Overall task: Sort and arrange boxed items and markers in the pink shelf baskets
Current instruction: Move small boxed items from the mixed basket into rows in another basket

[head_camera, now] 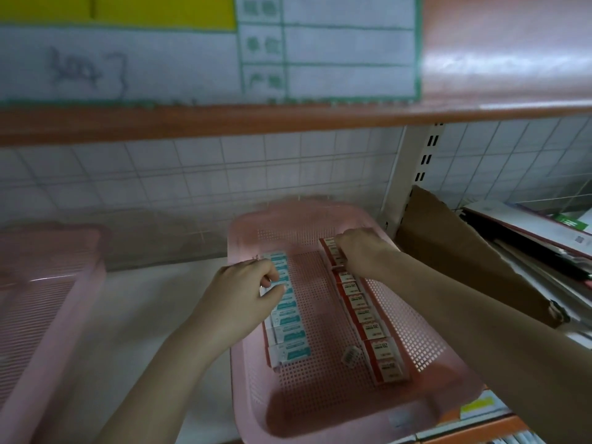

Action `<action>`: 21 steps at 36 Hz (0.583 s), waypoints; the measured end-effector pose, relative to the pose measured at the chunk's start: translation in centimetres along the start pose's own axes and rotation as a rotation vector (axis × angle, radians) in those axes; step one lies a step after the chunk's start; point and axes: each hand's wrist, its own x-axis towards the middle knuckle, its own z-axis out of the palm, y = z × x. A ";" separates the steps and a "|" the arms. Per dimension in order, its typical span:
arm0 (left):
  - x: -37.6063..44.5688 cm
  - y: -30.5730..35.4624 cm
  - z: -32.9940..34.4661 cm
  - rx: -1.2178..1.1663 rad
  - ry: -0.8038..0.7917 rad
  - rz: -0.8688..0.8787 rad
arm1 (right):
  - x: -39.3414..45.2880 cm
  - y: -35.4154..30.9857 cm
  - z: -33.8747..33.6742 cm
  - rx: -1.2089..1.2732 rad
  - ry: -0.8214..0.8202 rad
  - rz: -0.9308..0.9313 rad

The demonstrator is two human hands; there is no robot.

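Observation:
A pink perforated basket [320,408] stands on the shelf in front of me. Along its left side runs a row of several teal-and-white boxes [290,328]. A row of several red-and-white boxes [373,322] runs along its middle right. My left hand [246,293] pinches a teal box near the far end of the left row. My right hand [362,251], fingers curled, grips red boxes near the far end of the right row. One small loose white box [349,356] lies on the basket floor between the rows.
A second pink basket [38,302] sits at the left on the white shelf. Brown cardboard [464,261] and stacked packages [538,245] fill the bay to the right, past a slotted upright post [423,168]. An orange shelf edge [224,121] hangs overhead; a wire grid backs the shelf.

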 end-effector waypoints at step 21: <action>-10.0 -2.6 -8.9 -0.027 0.299 -0.154 | -9.2 -10.0 -5.2 0.563 0.257 -0.272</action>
